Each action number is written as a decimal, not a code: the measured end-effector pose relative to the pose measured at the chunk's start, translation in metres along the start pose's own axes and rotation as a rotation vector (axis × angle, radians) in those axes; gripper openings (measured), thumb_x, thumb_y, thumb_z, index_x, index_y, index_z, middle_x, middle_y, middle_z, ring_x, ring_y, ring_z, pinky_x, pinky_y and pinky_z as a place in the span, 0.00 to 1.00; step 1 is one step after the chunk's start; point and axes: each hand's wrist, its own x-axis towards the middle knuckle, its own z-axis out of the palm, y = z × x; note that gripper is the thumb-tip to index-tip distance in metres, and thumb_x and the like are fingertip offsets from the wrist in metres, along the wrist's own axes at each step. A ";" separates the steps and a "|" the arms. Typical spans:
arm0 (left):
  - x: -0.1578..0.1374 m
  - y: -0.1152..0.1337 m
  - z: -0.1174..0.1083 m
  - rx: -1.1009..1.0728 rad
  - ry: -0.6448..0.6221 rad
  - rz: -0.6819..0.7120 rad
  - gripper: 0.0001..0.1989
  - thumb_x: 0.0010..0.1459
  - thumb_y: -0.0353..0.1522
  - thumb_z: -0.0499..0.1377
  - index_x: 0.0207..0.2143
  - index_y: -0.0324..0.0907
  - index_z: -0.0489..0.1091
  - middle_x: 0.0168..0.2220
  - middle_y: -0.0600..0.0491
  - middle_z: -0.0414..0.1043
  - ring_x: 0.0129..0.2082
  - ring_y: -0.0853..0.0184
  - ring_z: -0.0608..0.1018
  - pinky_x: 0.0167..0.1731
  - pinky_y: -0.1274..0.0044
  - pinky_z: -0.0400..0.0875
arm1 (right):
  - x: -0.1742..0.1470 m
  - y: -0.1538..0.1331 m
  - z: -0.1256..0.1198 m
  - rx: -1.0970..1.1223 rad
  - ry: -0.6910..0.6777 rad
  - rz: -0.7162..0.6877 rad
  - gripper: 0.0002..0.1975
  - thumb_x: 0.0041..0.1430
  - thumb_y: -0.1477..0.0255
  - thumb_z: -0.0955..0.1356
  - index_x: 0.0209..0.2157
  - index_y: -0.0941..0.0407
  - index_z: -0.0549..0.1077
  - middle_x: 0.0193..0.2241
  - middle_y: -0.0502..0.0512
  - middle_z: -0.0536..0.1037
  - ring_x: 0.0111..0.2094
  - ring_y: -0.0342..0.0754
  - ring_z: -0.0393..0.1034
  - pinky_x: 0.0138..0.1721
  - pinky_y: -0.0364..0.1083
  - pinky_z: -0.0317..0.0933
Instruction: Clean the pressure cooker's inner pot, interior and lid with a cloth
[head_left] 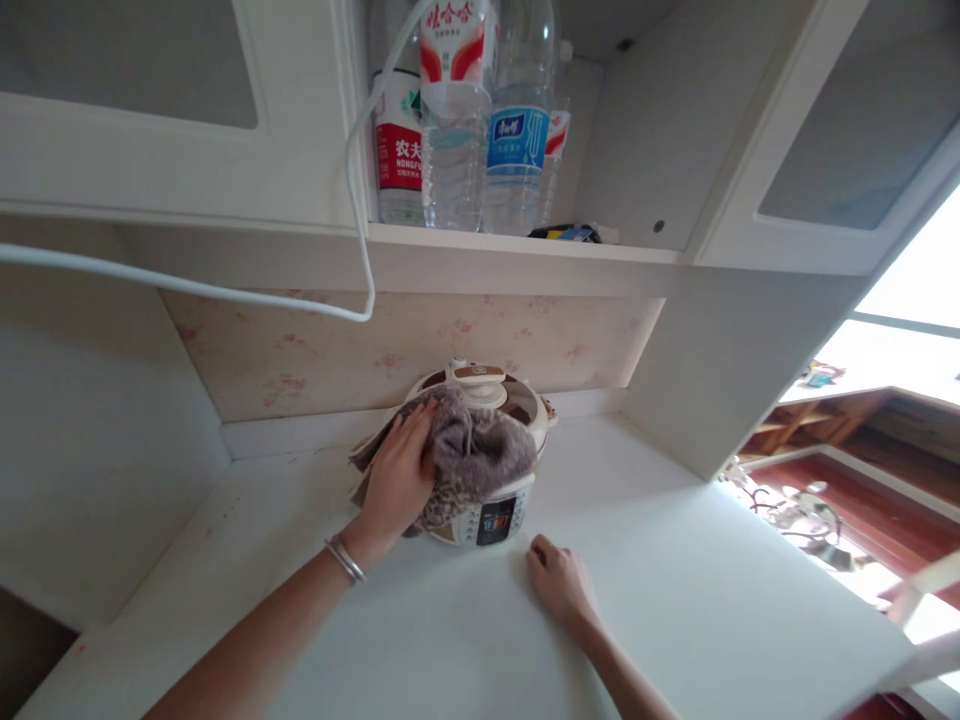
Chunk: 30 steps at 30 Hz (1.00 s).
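A white and brown electric pressure cooker (544, 425) stands on the white counter against the back wall, its control panel facing me. Draped over its left front is a bunched grey-brown cloth (487, 450). My left hand (405, 465), a silver bangle at the wrist, presses and grips this cloth against the cooker's side; its thumb is partly hidden in the folds. Just in front of the cooker, to the right, my right hand (559, 578) rests on the counter with its fingers curled in and nothing visible in them.
Overhead, an open cabinet shelf (465, 245) holds several plastic bottles (457, 150). A white cable (285, 300) hangs from it and loops off to the left. Side panels flank the counter (465, 640). Past the right panel lie a reddish surface and cluttered items.
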 end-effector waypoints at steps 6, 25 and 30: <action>0.025 0.037 0.006 0.057 -0.105 0.008 0.24 0.63 0.40 0.50 0.59 0.39 0.61 0.59 0.44 0.65 0.60 0.57 0.65 0.63 0.60 0.50 | -0.001 0.000 -0.001 0.010 -0.008 0.007 0.12 0.61 0.67 0.59 0.32 0.51 0.72 0.28 0.52 0.78 0.28 0.46 0.69 0.27 0.42 0.43; -0.043 0.081 0.058 0.130 -0.312 0.614 0.17 0.64 0.29 0.48 0.54 0.40 0.65 0.56 0.50 0.68 0.62 0.63 0.61 0.63 0.65 0.45 | -0.028 -0.003 -0.013 0.342 0.018 -0.031 0.15 0.57 0.70 0.61 0.41 0.54 0.76 0.41 0.56 0.79 0.44 0.53 0.71 0.43 0.45 0.62; -0.055 0.110 0.061 -0.014 -0.262 0.307 0.21 0.62 0.41 0.52 0.54 0.40 0.66 0.54 0.45 0.70 0.60 0.57 0.63 0.57 0.62 0.56 | -0.062 0.002 -0.023 1.088 -0.095 -0.040 0.30 0.49 0.60 0.71 0.53 0.54 0.69 0.52 0.58 0.72 0.57 0.57 0.62 0.56 0.53 0.58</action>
